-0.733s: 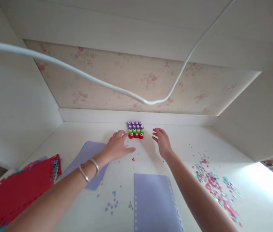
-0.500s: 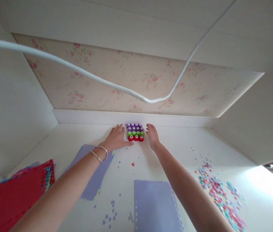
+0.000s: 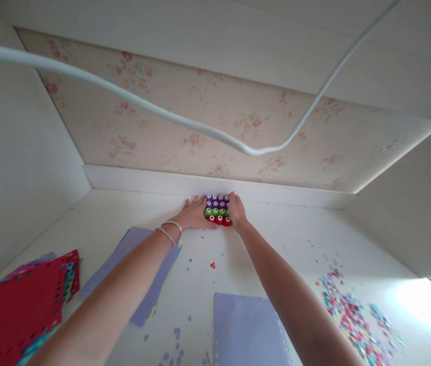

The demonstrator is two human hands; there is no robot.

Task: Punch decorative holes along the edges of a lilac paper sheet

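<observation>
While the left hand (image 3: pixel 194 215) and right hand (image 3: pixel 236 212) are pressing flat, ungrasping grips against the block of small punches (image 3: pixel 217 209) at the bench's (image 3: pixel 276 239) far edge, uneven squeezing is risking buckling the rows and scattering them.

Back ledge (image 3: pixel 276 192) just behind the punches (image 3: pixel 217 209); bare desk (image 3: pixel 295 229) rightward.

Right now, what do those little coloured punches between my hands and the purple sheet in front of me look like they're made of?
The punches look like glossy moulded plastic: saturated purple, green and red bodies with pale round tops. The purple sheet looks like thin matte foam or card, flat, with a row of punched holes along its right edge; which one I can't tell.
</observation>
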